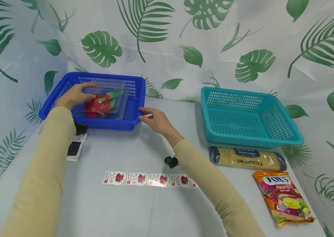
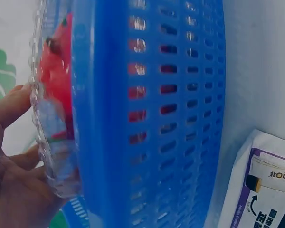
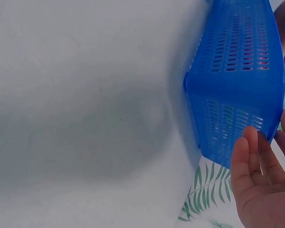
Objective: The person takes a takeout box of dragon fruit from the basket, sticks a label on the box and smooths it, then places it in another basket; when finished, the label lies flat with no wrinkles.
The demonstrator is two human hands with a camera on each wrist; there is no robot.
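Observation:
In the head view a blue basket [image 1: 110, 124] stands at the back left. Inside it sits a clear plastic box [image 1: 122, 110] with red, green-tipped dragon fruit [image 1: 100, 104] showing through. My left hand [image 1: 73, 95] reaches over the basket's left part and grips the box's edge; the left wrist view shows thumb and fingers at the clear rim [image 2: 37, 109], just above the basket wall [image 2: 104, 118]. At the basket's right front corner, my right hand [image 1: 158, 122] holds the rim. The right wrist view has its fingers [image 3: 242, 161] against the basket's outer end wall.
A strip of dragon fruit stickers [image 1: 158, 180] lies in front, with a small black object [image 1: 171, 162] behind. Right: a teal basket [image 1: 244, 141], a spaghetti pack [image 1: 246, 158] and a Fox's candy bag [image 1: 283, 199]. A white printed pack [image 1: 76, 148] lies near the left forearm.

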